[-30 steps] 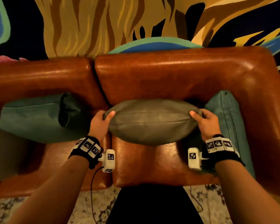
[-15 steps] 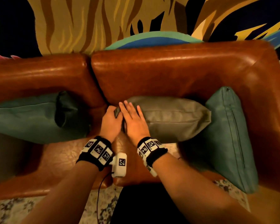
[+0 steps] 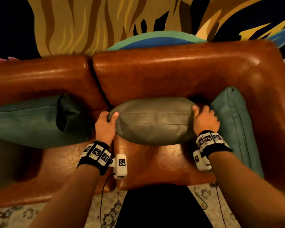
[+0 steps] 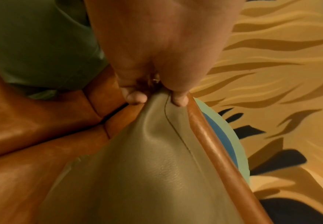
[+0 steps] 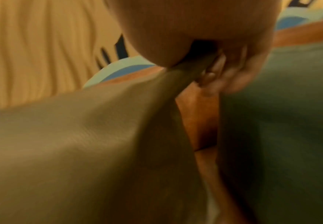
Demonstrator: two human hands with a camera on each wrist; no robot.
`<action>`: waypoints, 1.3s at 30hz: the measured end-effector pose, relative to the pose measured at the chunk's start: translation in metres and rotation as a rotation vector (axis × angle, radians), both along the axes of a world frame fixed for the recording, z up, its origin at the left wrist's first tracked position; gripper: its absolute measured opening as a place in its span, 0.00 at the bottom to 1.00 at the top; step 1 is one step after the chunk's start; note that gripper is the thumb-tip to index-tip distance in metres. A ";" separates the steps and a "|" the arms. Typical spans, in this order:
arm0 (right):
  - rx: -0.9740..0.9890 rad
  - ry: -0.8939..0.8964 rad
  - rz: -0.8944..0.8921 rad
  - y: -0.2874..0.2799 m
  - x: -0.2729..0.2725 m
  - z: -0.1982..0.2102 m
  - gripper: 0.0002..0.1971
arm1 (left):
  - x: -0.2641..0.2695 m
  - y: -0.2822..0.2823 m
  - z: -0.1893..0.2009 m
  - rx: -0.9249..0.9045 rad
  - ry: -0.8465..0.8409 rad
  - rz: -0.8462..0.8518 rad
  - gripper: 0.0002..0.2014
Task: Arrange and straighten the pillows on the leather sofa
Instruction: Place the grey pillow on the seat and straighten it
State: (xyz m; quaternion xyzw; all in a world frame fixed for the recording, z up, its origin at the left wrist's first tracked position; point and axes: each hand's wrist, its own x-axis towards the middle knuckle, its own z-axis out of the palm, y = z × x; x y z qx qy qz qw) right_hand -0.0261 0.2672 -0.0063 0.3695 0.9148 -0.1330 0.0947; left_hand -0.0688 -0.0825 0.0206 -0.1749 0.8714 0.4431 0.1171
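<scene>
A grey leather pillow (image 3: 153, 122) stands against the backrest of the brown leather sofa (image 3: 179, 69), over the right seat cushion. My left hand (image 3: 108, 120) pinches its left corner, thumb on the front. In the left wrist view the grey pillow (image 4: 147, 174) bunches between thumb and finger of my left hand (image 4: 157, 98). My right hand (image 3: 202, 117) grips the right corner; the right wrist view, blurred, shows my right hand (image 5: 199, 66) with the grey pillow (image 5: 80, 144) stretched from thumb and curled fingers. One teal pillow (image 3: 34, 119) lies at the left, another teal pillow (image 3: 235, 127) leans in the right corner.
The bare seat cushion (image 3: 155, 165) lies below the grey pillow. A painted wall (image 3: 105, 22) rises behind the sofa. A patterned rug (image 3: 15, 216) covers the floor in front. A dark grey-green shape (image 3: 3, 163) sits on the far-left seat.
My right hand went from the pillow's left corner, beside my left hand, back to its right corner and gripped it. The grey pillow now bulges fuller between both hands.
</scene>
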 end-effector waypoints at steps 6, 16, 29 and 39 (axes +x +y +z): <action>-0.370 0.496 -0.102 0.001 0.003 0.034 0.24 | -0.019 -0.007 0.019 -0.032 0.082 -0.070 0.17; -0.226 0.442 -0.140 0.017 0.004 0.040 0.29 | -0.028 -0.030 0.062 -0.030 0.086 -0.086 0.19; -1.037 0.012 0.264 -0.001 0.030 0.019 0.48 | 0.027 0.205 0.075 0.256 -0.185 -0.567 0.08; -0.510 0.241 -0.338 0.034 0.084 -0.006 0.16 | 0.016 0.028 -0.040 -0.689 -0.222 -0.199 0.25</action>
